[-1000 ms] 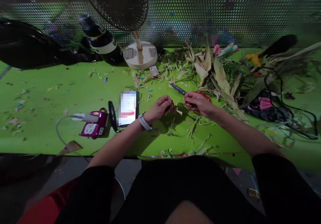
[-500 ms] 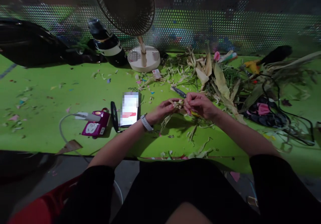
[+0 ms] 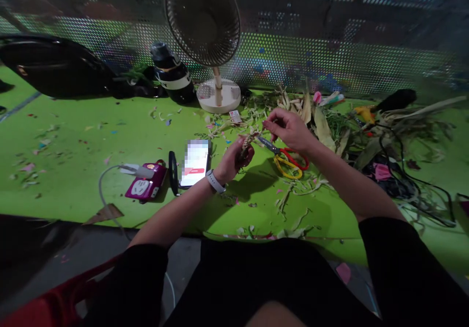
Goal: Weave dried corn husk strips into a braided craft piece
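My left hand (image 3: 234, 160) is closed round a small braided bundle of corn husk (image 3: 247, 143), its frayed end sticking up past the fingers. To the right and slightly higher, my right hand (image 3: 287, 126) is raised over the table with thumb and fingertips pinched together; whatever they pinch is too small to make out. Scissors (image 3: 275, 151) with one red and one yellow handle loop lie below the right hand, blades pointing towards the bundle. Torn husk strips (image 3: 289, 197) are scattered near the scissors.
A phone (image 3: 196, 163), a purple power adapter (image 3: 146, 183) with a cable and a black bottle (image 3: 174, 75) stand to the left. At the back are a fan (image 3: 219, 95) and a perforated metal panel (image 3: 293, 48). Husks (image 3: 324, 126) and a black cord (image 3: 436, 205) lie right.
My hands have moved apart: the left lifts the husk bundle upright, the right has risen away from it. The scissors are now in plain sight on the table. The camera view has shifted slightly.
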Motion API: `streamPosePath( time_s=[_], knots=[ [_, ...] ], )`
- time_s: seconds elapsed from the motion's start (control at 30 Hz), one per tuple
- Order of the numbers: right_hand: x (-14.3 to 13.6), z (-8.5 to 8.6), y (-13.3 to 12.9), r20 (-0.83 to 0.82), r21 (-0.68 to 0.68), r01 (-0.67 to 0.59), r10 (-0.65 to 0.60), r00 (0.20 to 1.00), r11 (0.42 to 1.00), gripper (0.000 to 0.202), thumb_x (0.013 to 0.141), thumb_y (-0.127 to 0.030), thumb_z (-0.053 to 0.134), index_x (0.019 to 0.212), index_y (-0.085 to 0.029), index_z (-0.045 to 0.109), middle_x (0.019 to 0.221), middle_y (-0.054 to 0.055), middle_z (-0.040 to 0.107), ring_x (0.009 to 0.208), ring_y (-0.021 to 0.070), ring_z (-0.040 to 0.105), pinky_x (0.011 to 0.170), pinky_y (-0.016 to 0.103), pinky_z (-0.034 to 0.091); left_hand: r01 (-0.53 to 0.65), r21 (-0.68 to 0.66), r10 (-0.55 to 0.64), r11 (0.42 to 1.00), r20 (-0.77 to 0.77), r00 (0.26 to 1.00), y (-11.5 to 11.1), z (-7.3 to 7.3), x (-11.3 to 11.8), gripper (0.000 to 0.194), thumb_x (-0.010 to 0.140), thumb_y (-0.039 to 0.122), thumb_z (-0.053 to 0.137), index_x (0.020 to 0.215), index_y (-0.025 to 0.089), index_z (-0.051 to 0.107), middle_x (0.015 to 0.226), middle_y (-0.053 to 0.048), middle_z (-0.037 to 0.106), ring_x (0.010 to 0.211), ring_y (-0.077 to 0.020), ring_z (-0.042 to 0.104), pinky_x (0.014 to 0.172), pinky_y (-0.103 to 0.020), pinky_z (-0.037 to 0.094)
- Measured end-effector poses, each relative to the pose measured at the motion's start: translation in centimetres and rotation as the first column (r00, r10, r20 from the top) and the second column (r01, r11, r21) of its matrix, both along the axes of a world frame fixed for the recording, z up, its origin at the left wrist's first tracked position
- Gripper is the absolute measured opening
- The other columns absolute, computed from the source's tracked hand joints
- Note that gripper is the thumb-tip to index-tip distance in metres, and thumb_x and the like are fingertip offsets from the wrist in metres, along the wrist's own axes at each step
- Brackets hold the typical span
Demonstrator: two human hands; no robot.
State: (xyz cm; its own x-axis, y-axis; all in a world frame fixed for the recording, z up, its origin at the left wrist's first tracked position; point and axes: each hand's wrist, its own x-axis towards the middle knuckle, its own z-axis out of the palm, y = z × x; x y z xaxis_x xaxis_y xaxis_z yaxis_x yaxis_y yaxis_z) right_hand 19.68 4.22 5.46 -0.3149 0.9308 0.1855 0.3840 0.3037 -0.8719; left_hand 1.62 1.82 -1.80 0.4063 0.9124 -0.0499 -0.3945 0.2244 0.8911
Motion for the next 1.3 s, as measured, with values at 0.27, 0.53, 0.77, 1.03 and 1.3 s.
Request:
streamPosePath(
  time_s=[0.27,0.53,0.77,1.03,1.3],
  knots=[
    [-0.4,-1.8,3.6,0.275,0.223,0.049,-0.111,0.955,0.974,0.033,0.085,-0.050,0.056,0.078,-0.019,0.055,0.078,0.004,0.060,0.074,0.0172,0.054,0.072,0.032,0.042,-0.194,0.069,0.202,0.978,-0.135,0.970,0.4,0.1,-0.2,0.042,0.082,0.065,0.050,0.080,0.023,0.046,0.055,0.004,0.051,0.042,-0.0078,0.039,0.040,-0.022,0.025],
    [5.0,-3.9,-4.6,0.885,0.079,0.110,-0.120,0.449,0.991,0.028,0.086,-0.039,0.049,0.098,-0.015,0.061,0.098,0.015,0.065,0.088,0.0270,0.060,0.070,0.034,0.044,-0.302,0.042,0.304,0.952,-0.205,0.930,1.3,-1.8,-0.3,0.037,0.084,0.058,0.055,0.083,0.022,0.051,0.070,0.000,0.062,0.055,-0.0093,0.055,0.048,-0.022,0.039],
    [4.9,-5.0,-5.1,0.932,-0.099,0.107,0.054,0.359,0.989,0.036,0.084,-0.035,0.049,0.110,-0.011,0.055,0.111,0.020,0.062,0.097,0.0320,0.062,0.070,0.036,0.045,-0.241,0.168,0.271,0.956,-0.187,0.944,0.9,-1.8,-0.3,0.030,0.088,0.051,0.053,0.093,0.021,0.050,0.085,-0.003,0.067,0.067,-0.0110,0.063,0.054,-0.022,0.042],
    [5.3,-5.8,-4.7,0.940,-0.055,0.113,0.013,0.341,0.992,0.038,0.080,-0.029,0.048,0.112,-0.009,0.051,0.112,0.021,0.062,0.095,0.0320,0.063,0.068,0.036,0.044,-0.262,0.284,0.308,0.922,-0.131,0.942,1.3,-2.1,-0.4,0.025,0.089,0.044,0.055,0.098,0.022,0.052,0.094,-0.004,0.067,0.078,-0.0113,0.064,0.063,-0.023,0.046],
    [6.1,-3.5,-4.8,0.894,-0.147,0.190,0.048,0.445,0.971,0.035,0.078,-0.043,0.054,0.104,-0.018,0.057,0.096,0.012,0.070,0.079,0.0269,0.064,0.059,0.032,0.039,-0.402,0.302,0.460,0.864,-0.152,0.875,2.3,-3.0,-0.9,0.016,0.089,0.036,0.057,0.099,0.024,0.058,0.094,-0.002,0.064,0.080,-0.0093,0.062,0.063,-0.021,0.046]
  ],
)
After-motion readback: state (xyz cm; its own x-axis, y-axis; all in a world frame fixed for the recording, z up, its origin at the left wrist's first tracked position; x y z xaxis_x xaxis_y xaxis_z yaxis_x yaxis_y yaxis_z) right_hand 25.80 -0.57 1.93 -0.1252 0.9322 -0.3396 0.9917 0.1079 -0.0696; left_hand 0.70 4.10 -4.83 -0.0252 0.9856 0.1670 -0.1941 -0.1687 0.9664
